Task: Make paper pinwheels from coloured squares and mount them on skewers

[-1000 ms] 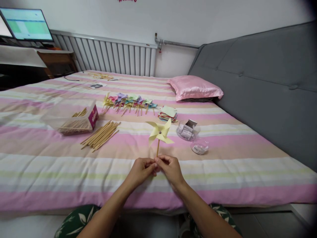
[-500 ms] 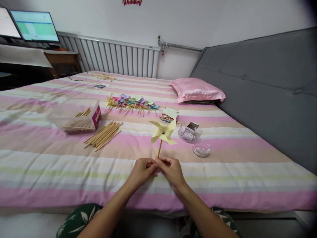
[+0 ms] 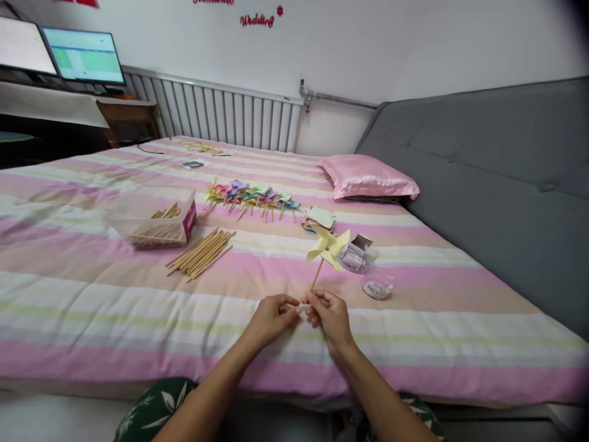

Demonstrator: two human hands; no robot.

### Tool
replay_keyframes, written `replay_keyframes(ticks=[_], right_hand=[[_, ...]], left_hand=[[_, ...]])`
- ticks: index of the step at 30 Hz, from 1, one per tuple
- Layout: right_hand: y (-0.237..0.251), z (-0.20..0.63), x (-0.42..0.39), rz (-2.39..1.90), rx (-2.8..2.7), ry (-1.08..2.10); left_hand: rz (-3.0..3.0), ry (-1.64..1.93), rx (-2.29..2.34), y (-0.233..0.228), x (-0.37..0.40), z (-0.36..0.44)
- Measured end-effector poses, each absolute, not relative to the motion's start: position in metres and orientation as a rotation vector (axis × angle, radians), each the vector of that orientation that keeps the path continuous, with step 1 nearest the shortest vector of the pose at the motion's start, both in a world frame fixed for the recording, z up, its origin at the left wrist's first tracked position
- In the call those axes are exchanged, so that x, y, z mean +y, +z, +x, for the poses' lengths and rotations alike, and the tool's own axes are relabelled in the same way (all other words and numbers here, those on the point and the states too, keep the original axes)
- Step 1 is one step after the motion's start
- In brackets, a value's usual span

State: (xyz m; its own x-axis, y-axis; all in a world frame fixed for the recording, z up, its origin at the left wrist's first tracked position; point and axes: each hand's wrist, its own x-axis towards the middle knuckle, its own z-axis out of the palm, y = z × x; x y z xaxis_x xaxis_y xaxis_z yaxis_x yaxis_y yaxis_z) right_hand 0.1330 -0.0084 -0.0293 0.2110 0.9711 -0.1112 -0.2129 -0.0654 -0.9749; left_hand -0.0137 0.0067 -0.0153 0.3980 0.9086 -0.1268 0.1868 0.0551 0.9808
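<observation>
while the right hand (image 3: 330, 314) pinches the yellow pinwheel (image 3: 327, 247) by its stick over the bed (image 3: 92, 307), tilted right, the left hand (image 3: 271, 316) sits fingers curled beside it, holding nothing i can see — looks finished, next needs a gentle set-down.

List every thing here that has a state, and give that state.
Pinwheel: tilted right, stick in right hand.
Left hand: by the stick's base, grip unclear.
Stick box: open.
Loose sticks: piled flat.
Finished pinwheels: lying in a row.
Monitors: on.
</observation>
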Motion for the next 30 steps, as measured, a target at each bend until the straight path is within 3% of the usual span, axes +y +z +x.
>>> replay_keyframes(ticks=[16, 30], right_hand=[[-0.003, 0.126, 0.070, -1.284, -0.747, 1.105], [0.005, 0.098, 0.201, -1.516, -0.682, 1.037]], left_hand=[[1.938, 0.795, 1.616, 0.004, 0.004, -0.061], [2.102, 0.565, 1.578, -0.003, 0.000, -0.067]])
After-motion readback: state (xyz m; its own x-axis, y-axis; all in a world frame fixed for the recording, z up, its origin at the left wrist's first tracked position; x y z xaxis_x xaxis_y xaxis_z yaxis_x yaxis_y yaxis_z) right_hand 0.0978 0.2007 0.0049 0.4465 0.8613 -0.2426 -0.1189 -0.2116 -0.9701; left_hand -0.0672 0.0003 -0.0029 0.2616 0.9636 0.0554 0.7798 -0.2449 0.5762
